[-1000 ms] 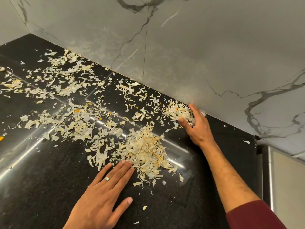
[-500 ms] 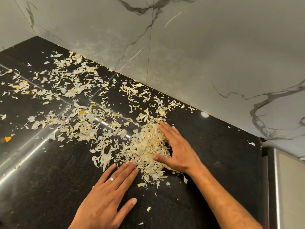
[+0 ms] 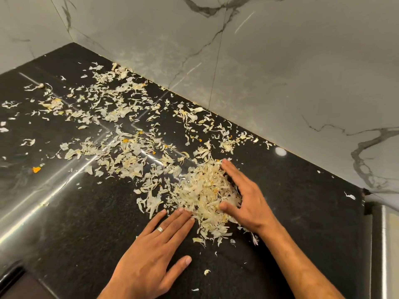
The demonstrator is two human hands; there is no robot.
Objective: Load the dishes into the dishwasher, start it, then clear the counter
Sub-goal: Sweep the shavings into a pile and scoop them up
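The head view looks steeply down, close over the black counter (image 3: 302, 212) toward the marble wall (image 3: 280, 61).

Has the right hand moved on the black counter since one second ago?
Yes. The right hand left the grey marble wall and came toward the person, pushing pale peel scraps into the pile near the left hand.

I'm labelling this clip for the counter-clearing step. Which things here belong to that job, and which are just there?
Part of the job:
- heaped pile of peel scraps
- scattered peel scraps
- orange bits
- black counter
- left hand, flat by the pile
- right hand, cupped against the pile

Just there:
- marble wall
- ring
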